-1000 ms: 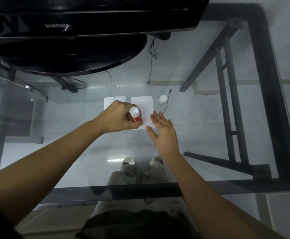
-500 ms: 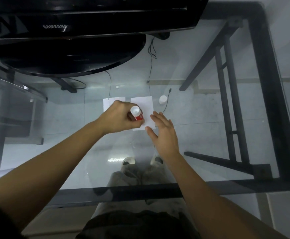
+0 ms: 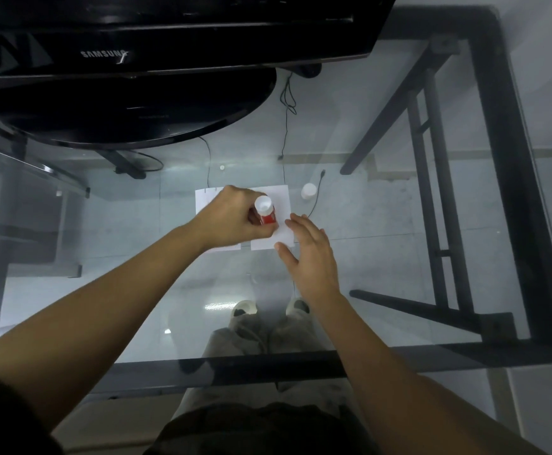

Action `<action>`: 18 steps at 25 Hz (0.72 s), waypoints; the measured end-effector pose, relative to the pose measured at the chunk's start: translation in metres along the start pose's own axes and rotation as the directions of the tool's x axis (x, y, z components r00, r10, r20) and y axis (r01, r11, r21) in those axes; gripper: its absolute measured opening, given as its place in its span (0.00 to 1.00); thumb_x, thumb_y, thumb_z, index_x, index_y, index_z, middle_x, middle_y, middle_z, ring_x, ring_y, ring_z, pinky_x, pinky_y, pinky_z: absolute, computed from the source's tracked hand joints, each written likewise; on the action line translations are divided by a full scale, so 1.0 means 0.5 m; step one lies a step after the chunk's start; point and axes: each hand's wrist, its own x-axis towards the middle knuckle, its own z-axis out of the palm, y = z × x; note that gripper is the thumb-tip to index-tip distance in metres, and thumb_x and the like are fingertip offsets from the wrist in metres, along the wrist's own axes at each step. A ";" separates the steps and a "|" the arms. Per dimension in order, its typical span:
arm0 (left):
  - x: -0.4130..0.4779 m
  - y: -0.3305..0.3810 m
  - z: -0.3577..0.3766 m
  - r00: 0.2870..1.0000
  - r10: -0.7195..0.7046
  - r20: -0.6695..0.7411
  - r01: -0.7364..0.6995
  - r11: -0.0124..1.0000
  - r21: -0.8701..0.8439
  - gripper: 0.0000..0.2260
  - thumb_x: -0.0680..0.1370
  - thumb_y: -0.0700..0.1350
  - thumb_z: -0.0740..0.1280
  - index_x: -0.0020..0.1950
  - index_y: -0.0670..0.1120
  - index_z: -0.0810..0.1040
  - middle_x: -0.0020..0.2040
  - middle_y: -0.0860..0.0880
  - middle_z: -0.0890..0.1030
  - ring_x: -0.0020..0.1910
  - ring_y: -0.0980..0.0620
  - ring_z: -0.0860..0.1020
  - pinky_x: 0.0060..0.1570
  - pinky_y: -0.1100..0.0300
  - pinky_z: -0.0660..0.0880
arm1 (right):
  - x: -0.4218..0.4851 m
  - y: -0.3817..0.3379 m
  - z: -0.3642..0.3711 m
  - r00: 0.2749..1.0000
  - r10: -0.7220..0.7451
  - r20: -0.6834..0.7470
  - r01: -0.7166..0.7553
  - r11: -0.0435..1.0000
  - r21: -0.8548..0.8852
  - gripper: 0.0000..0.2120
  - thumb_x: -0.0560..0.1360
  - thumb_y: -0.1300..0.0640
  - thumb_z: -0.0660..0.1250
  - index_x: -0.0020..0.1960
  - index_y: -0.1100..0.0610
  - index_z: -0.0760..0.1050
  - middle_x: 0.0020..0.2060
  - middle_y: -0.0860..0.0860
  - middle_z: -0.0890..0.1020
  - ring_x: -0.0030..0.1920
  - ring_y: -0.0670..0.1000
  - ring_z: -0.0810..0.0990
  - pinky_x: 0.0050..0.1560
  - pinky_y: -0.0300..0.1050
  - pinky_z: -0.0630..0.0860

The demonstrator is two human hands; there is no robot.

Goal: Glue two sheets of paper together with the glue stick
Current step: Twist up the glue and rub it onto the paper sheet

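Two white paper sheets lie side by side on the glass table (image 3: 399, 257). The left sheet (image 3: 204, 201) is mostly hidden under my left hand (image 3: 232, 218). That hand is closed around a red glue stick (image 3: 265, 211) with a white end up, held over the right sheet (image 3: 281, 200). My right hand (image 3: 307, 251) lies flat with fingers spread on the right sheet's near right corner. The white cap (image 3: 308, 191) of the glue stick stands on the glass just right of the right sheet.
A black Samsung monitor (image 3: 169, 27) and its round base (image 3: 130, 106) fill the far left of the table. A thin black cable (image 3: 315, 198) runs beside the cap. The table's black frame (image 3: 524, 192) borders the right and near edges. My legs show through the glass.
The glue stick in my left hand has shifted slightly across the right sheet. My right hand keeps pressing on the same corner.
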 end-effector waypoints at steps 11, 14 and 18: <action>0.026 0.010 -0.001 0.994 -0.001 -0.105 0.002 1.000 0.008 0.09 0.69 0.48 0.73 0.40 0.43 0.79 0.35 0.49 0.81 0.33 0.54 0.77 0.35 0.71 0.71 | 0.002 0.004 0.005 0.986 0.108 -0.129 -0.121 0.987 -0.102 0.30 0.72 0.44 0.67 0.69 0.52 0.62 0.69 0.52 0.67 0.70 0.52 0.62 0.71 0.57 0.44; 0.024 0.017 0.005 1.000 -0.005 -0.020 0.005 1.000 0.015 0.10 0.69 0.48 0.73 0.38 0.43 0.77 0.33 0.51 0.80 0.31 0.56 0.77 0.35 0.67 0.73 | 0.001 0.004 0.008 0.971 0.177 -0.160 -0.197 0.973 -0.118 0.36 0.70 0.41 0.67 0.71 0.54 0.58 0.72 0.53 0.62 0.73 0.54 0.56 0.70 0.59 0.38; 0.071 0.011 -0.016 0.985 -0.078 -0.157 0.081 0.997 0.017 0.10 0.71 0.49 0.72 0.38 0.44 0.76 0.33 0.52 0.78 0.31 0.59 0.74 0.33 0.76 0.67 | 0.008 0.010 0.013 0.972 0.213 -0.096 -0.226 0.961 -0.157 0.42 0.71 0.38 0.64 0.74 0.55 0.49 0.76 0.52 0.51 0.75 0.53 0.45 0.69 0.58 0.34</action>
